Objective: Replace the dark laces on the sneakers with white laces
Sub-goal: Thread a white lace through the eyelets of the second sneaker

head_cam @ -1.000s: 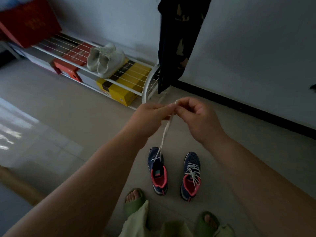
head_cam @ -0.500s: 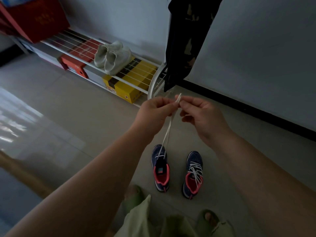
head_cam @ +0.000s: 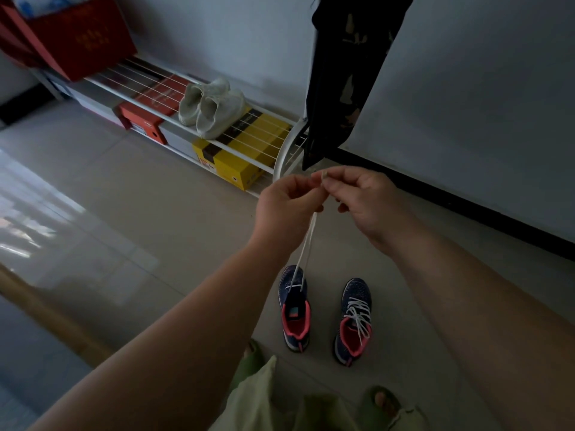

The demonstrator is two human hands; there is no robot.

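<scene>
No text here can be read for certain; at the upper left of your view, the red box point(head_cam: 77, 38) carries faint gold characters, too blurred to make out; near the centre, the yellow shoebox point(head_cam: 239, 157) under the rack shows a dark lid with pale lettering and a small end label, both illegible; the orange shoebox point(head_cam: 146, 119) bears a white end label, also unreadable.

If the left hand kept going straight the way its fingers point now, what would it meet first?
The left hand points right, toward the right hand. Both pinch the ends of the white lace, fingertips nearly touching, so it would most likely meet the right hand's fingers first, though depth is hard to judge.
</scene>
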